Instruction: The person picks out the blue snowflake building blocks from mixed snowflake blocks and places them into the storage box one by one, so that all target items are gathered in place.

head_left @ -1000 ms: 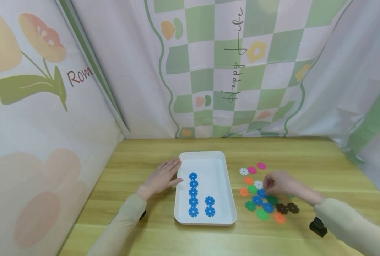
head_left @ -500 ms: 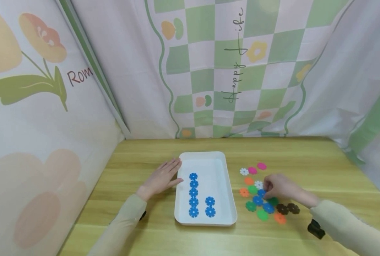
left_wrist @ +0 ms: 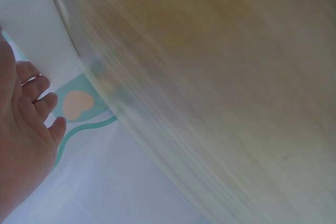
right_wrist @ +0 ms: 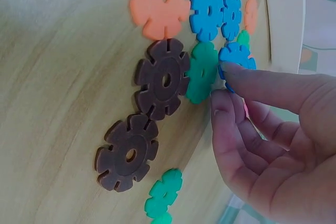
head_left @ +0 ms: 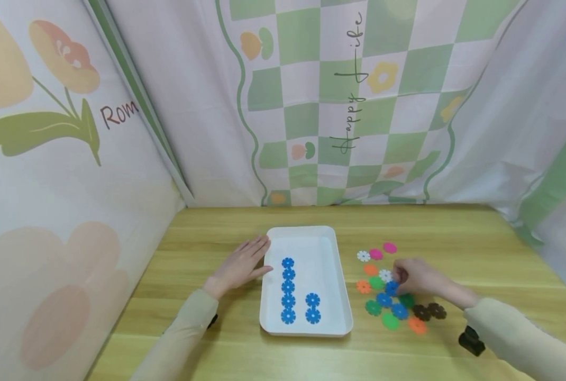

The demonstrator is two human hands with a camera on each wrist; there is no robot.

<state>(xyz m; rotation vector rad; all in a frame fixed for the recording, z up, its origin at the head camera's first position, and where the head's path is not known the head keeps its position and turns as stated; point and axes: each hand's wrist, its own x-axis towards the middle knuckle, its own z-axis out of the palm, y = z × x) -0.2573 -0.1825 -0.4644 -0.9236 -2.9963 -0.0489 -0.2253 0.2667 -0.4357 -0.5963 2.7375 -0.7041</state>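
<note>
My left hand (head_left: 240, 265) lies with straight fingers against the left rim of a white tray (head_left: 336, 254). In the left wrist view, this hand (left_wrist: 26, 124) shows at the left edge, its fingertips bent slightly. Inside the tray stand two columns of blue snowflake discs, a longer left one (head_left: 288, 287) and a shorter right one (head_left: 313, 300). Over the loose discs to the right, my right hand (head_left: 421, 278) pinches a blue snowflake disc (right_wrist: 236, 56) at its edge between thumb and fingers. The fingers hide part of that disc. Two more blue discs (right_wrist: 207, 10) lie close by.
Loose discs lie around the right hand: brown ones (right_wrist: 164, 98), a dark green one (right_wrist: 202, 74), orange (head_left: 417, 325), light green (head_left: 390, 320), white (head_left: 363, 256) and pink (head_left: 390, 247). Curtains (head_left: 297, 116) hang behind the wooden table (head_left: 216, 349).
The right hand stays almost in place over the discs. The blue disc at its fingertips has shifted slightly and shows more now. Left hand and tray have not moved.
</note>
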